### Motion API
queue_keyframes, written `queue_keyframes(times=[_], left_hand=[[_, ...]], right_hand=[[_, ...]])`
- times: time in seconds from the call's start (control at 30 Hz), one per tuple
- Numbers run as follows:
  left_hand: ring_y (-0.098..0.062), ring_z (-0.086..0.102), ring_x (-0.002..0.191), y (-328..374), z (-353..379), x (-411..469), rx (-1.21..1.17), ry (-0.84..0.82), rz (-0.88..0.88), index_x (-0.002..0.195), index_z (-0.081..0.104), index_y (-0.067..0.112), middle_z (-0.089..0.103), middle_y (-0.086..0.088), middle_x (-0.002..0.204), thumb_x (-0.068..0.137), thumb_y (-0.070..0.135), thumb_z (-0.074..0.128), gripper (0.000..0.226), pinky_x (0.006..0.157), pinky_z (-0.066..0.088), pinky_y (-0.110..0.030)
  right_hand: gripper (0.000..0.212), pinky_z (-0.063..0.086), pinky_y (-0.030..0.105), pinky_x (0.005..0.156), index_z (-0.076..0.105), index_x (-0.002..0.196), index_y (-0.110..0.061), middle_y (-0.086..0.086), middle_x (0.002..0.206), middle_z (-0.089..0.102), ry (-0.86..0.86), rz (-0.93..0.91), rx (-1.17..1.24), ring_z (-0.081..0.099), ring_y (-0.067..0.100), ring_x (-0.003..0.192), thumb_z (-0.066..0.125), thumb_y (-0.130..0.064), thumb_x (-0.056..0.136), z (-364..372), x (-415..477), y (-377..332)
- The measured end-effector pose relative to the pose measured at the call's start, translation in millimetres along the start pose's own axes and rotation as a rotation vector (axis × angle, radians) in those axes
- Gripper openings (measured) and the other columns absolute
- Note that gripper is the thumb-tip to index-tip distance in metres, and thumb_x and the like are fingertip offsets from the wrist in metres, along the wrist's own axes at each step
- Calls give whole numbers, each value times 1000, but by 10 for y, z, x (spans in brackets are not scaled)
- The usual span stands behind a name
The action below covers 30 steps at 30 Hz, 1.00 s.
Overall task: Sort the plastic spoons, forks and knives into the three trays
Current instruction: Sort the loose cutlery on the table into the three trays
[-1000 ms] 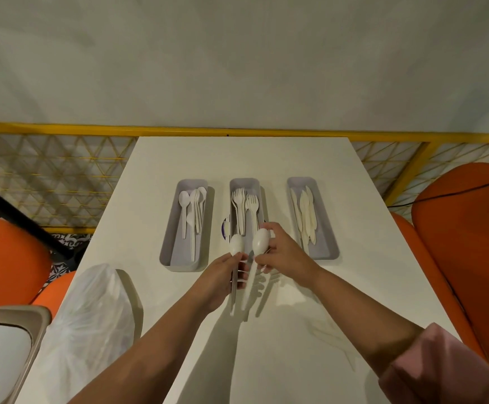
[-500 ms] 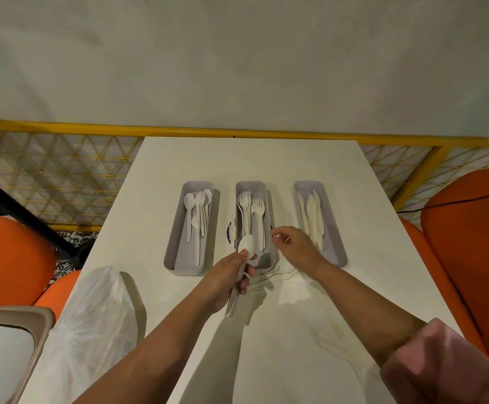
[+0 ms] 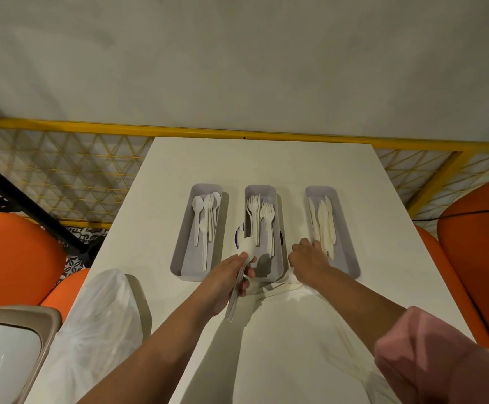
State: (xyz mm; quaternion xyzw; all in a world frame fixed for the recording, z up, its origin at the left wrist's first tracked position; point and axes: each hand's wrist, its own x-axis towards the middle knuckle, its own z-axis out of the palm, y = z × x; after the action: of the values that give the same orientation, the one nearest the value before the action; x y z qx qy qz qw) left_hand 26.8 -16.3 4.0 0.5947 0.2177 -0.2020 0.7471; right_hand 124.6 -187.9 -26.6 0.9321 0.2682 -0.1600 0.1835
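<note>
With your left hand (image 3: 230,279) gripping the white plastic spoons (image 3: 247,247), lay them lengthwise into the grey oblong left tray (image 3: 180,246); your right hand's (image 3: 310,262) grasp I cannot tell.

Glossy plastic spoons (image 3: 205,211), matt grey trays (image 3: 351,258), smooth white table (image 3: 255,161)

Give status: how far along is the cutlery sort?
Done: spoons in the left tray, forks in the middle tray, knives in the right tray. In hand: left hand grips a spoon, not yet trayed; right hand is at the knives. Left: that spoon plus a few loose pieces on the table.
</note>
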Motion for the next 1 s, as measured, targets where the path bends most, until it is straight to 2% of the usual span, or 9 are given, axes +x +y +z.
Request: queue_keyframes(times=[0.2,0.37,0.5,0.63,0.7,0.77,0.87,0.93,1.0], left_hand=[[-15,47,65,-7,-2,47,34,8,2,107,57,12,56,-5,80,99,33,40,28,62,43,-26],[-15,47,66,15,63,92,40,24,-3,105,58,14,55,-5,77,97,26,47,18,64,42,-26],[-15,44,65,35,160,106,62,7,54,105,58,13,54,-3,74,99,21,43,18,61,39,-25],[-14,46,66,69,241,153,177,55,107,112,56,11,53,-2,74,100,22,40,22,63,41,-24],[-12,46,66,79,277,173,233,53,164,112,55,10,51,-1,72,100,20,39,23,63,40,-21],[-11,46,67,91,327,165,281,36,203,107,55,11,50,0,72,100,19,37,21,64,40,-18],[-13,51,69,82,384,153,358,-23,187,107,52,10,56,-4,82,101,20,36,20,66,43,-22],[-15,55,65,65,411,127,411,-87,166,111,50,13,60,-5,90,101,24,34,22,62,45,-24],[-14,51,58,44,429,93,461,-161,160,109,49,18,61,-2,89,101,32,33,22,57,44,-23]], right_hand=[[27,33,31,98,58,116,-11,6,119,59,7,-22,153,49,22,112,51,-4,91,-71,19,74],[28,38,23,74,57,119,-10,9,116,60,-48,2,524,58,23,98,44,-3,95,-345,-108,225],[33,35,24,57,62,107,-10,3,79,56,38,-10,768,45,11,59,36,2,92,-553,-200,337],[29,35,18,55,67,95,1,4,73,58,60,-36,864,45,9,56,38,-2,90,-715,-273,349],[28,34,22,56,65,89,13,18,70,56,28,-31,940,46,17,58,43,-5,88,-720,-300,315],[27,32,24,54,62,83,17,15,61,49,5,13,1018,42,19,57,47,-5,86,-688,-318,282],[21,29,24,47,55,63,3,5,52,38,-36,130,1116,34,16,49,51,-3,83,-650,-296,257],[21,25,21,44,48,62,-7,5,52,37,-83,226,1172,31,15,45,49,-2,83,-625,-305,246],[25,24,18,41,43,58,-8,5,51,38,-116,290,1237,30,14,42,46,-2,83,-581,-312,242]])
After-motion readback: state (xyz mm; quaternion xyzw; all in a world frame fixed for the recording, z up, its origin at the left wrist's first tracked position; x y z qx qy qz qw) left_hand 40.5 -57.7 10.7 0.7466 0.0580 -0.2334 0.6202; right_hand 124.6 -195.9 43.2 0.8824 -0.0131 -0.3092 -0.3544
